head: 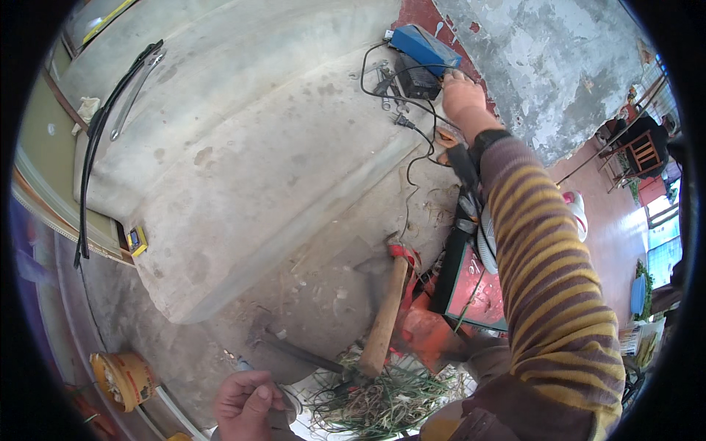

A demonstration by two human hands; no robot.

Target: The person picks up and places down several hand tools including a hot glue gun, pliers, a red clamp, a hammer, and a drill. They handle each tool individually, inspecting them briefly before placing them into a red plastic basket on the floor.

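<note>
My right hand [462,96] reaches out to the upper right, its fingertips at the end of a blue box [422,48] and a black ribbed power adapter [419,77]; whether it grips either is hidden. Beside the adapter lie several metal wrenches [385,100] and a two-pin plug [404,120] on a black cable. My left hand [248,401] is at the bottom, its fingers curled and thumb over them, near a dark-handled hammer [302,353]; whether it holds something small cannot be made out. A wooden-handled hammer [386,314] leans between the hands.
A long combination wrench [135,99] and black rubber strips [94,138] lie on the concrete ledge [248,154] at the left. A yellow tape measure [137,241] sits at its edge. A yellow tub [126,380] stands lower left, a red box [477,281] at right, cut grass [391,397] below.
</note>
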